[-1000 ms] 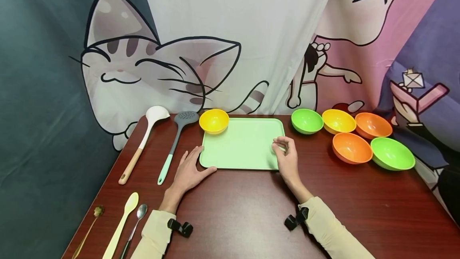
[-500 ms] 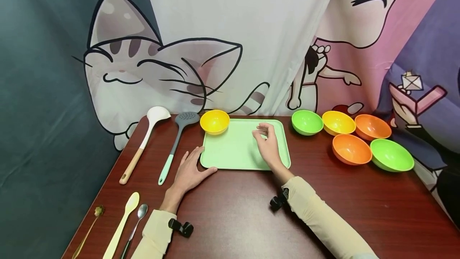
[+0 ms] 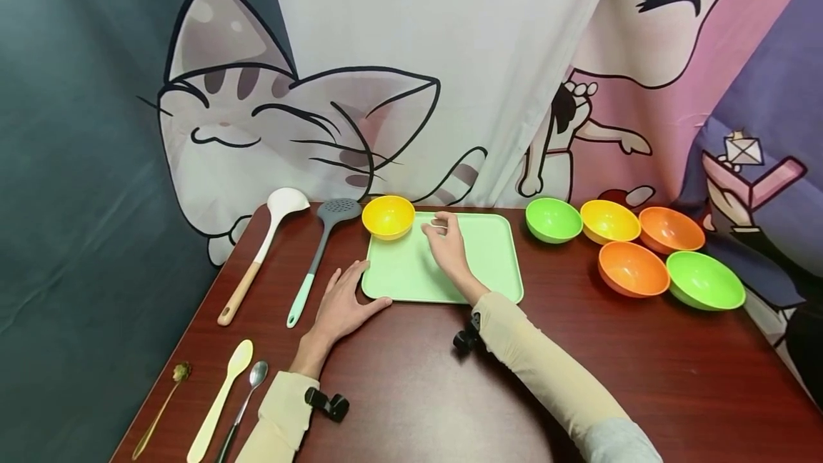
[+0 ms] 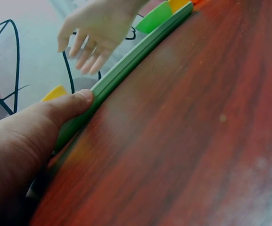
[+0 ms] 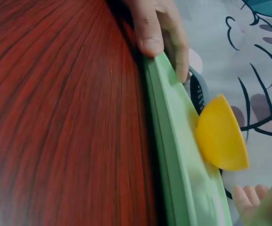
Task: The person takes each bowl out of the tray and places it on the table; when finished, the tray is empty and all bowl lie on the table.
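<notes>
The yellow bowl [image 3: 388, 216] sits on the far left corner of the light green tray [image 3: 489, 263], and the right hand [image 3: 448, 249] has come much closer to it. A second ago that hand was at the tray's right edge; now it has slid across the tray and hangs just beside the bowl, but does not touch it yet. Its fingers are loosely bent, with nothing in them. So it looks like the hand is going for this bowl. The tray has also moved a little to the right. The bowl is small, round and shiny yellow, it stands upright, and it looks empty. The left hand [image 3: 341, 304] has stayed at the tray's near left corner. Its fingers are flat on the dark red table [image 3: 643, 377], and its thumb presses on the tray's rim, which the left wrist view shows well. Left of the tray lie a grey slotted spoon [image 3: 319, 252] and a white ladle [image 3: 263, 249]. Nearer the person than those lie three smaller spoons [image 3: 221, 399]. Right of the tray, well apart from it, stand five more bowls [image 3: 633, 249], green, yellow and orange.
</notes>
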Tool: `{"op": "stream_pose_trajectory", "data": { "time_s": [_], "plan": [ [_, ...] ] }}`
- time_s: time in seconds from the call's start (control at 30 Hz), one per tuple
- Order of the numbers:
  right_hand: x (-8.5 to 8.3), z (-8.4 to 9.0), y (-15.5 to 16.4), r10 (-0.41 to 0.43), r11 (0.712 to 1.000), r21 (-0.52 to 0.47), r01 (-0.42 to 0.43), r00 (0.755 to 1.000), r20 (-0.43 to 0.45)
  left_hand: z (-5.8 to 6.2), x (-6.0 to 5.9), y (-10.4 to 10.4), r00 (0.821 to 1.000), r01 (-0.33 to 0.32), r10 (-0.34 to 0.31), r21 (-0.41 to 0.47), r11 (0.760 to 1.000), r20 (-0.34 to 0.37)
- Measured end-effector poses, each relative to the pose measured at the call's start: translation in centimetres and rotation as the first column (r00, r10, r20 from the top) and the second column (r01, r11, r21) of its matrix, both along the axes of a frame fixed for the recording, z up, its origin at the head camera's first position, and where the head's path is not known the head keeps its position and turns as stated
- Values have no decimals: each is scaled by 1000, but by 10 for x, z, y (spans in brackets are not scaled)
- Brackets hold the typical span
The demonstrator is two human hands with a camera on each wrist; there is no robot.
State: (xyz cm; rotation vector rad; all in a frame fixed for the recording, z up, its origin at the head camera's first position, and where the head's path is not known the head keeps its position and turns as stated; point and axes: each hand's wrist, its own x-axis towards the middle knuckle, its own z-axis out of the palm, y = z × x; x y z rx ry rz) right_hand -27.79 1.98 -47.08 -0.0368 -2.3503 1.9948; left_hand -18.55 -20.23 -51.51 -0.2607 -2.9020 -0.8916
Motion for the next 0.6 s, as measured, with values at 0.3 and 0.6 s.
{"op": "stream_pose_trajectory", "data": {
  "time_s": [0.3,0.6],
  "plan": [
    [-14,-9,-38,-22,1000,-20,23,998,67,0,-1,-1,1000,-5,5,0,1000,-16],
    [-22,-13,-55,-108,990,-78,114,991,84,-1,-1,0,1000,0,0,4,1000,-17]
  ]
}}
